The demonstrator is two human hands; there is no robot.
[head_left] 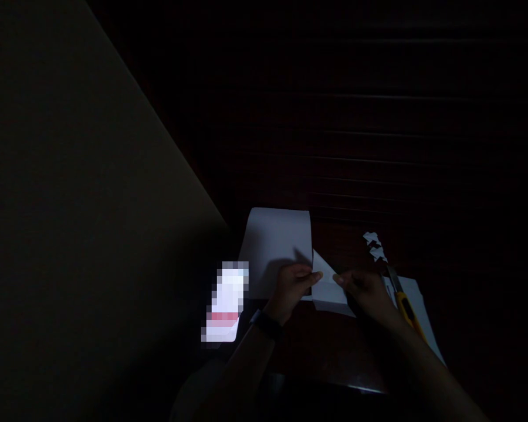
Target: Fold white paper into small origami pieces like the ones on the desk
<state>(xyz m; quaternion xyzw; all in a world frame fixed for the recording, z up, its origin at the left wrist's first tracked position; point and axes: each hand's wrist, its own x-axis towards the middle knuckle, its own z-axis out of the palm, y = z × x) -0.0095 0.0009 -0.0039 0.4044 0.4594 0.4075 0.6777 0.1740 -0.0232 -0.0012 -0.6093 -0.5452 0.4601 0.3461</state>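
My left hand [293,287], with a dark band on its wrist, pinches the left side of a folded white sheet of paper [328,293]. The right edge of the same paper is pinched between thumb and fingers of my right hand [365,290]. Its upper part slopes down to the right in a triangular shape, and a fold line crosses it lower down. Behind my left hand, a larger white sheet [281,234] lies with a curved upper end. A yellow utility knife [407,308] rests on more white paper [425,313] beside my right forearm.
Two small folded paper pieces [374,246] lie beyond my right hand. A lit phone screen [226,302], blurred out, glows at the left. The dark, glossy table [325,351] has its near edge below my hands. A pale wall [92,205] rises along the left.
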